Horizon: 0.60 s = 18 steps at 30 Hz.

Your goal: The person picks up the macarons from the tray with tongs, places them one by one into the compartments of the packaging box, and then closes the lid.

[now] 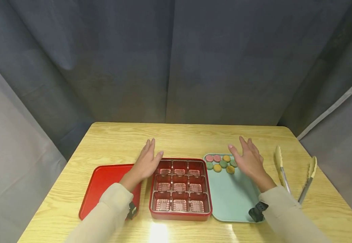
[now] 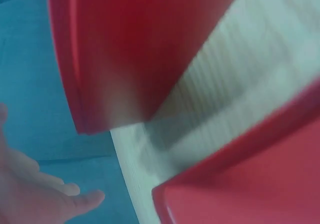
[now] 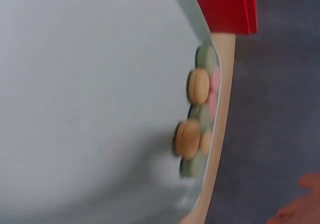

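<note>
My left hand (image 1: 145, 164) hovers, fingers straight and thumb apart, between a red lid or tray (image 1: 109, 179) and a red box (image 1: 180, 217); nothing is in it. The box holds a clear plastic insert (image 1: 180, 196) divided into a grid of compartments, their ribbed floors showing. Over the far right part of a mint-green tray (image 1: 230, 202), my right hand (image 1: 249, 162) is held up with fingers extended, holding nothing. Pink macarons (image 1: 209, 158), yellow macarons (image 1: 217, 168) and green macarons (image 1: 209, 165) cluster at that tray's far left corner; in the right wrist view the yellow macarons (image 3: 188, 138) stand apart from my hand.
Metal tongs (image 1: 306, 189) with cream tips lie spread at the right of the wooden table (image 1: 188, 138). Dark grey curtains (image 1: 127, 67) hang behind the table, and lighter cloth borders the sides.
</note>
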Available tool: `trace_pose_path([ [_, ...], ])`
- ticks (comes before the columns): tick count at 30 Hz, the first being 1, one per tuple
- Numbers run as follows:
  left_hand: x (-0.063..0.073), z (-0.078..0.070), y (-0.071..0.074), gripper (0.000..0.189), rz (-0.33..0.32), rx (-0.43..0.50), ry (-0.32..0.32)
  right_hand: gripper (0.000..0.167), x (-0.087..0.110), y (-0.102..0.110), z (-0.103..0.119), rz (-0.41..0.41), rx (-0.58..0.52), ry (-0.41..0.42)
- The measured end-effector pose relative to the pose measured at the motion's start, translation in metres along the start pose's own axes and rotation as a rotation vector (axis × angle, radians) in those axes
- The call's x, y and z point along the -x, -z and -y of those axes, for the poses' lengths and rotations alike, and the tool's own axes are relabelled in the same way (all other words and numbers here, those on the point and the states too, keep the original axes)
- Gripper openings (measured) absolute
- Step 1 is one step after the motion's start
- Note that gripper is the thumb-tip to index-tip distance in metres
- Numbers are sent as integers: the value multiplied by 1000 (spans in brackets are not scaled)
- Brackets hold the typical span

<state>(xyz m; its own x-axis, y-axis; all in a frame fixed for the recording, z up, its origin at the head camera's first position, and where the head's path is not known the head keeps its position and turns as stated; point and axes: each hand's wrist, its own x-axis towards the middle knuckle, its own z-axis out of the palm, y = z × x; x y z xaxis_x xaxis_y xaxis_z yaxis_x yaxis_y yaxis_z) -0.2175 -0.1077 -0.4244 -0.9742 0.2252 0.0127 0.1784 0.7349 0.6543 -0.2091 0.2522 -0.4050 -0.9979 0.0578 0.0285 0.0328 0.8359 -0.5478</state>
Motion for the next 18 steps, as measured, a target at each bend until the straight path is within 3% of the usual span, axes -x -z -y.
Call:
trace_pose_path([
  [10, 36, -1, -20, 64, -112, 231, -19, 83, 30, 27, -63, -141, -116, -205],
  [18, 68, -4, -36, 62, -166, 375, -53, 87, 61, 47, -110, -248, -279, -516],
])
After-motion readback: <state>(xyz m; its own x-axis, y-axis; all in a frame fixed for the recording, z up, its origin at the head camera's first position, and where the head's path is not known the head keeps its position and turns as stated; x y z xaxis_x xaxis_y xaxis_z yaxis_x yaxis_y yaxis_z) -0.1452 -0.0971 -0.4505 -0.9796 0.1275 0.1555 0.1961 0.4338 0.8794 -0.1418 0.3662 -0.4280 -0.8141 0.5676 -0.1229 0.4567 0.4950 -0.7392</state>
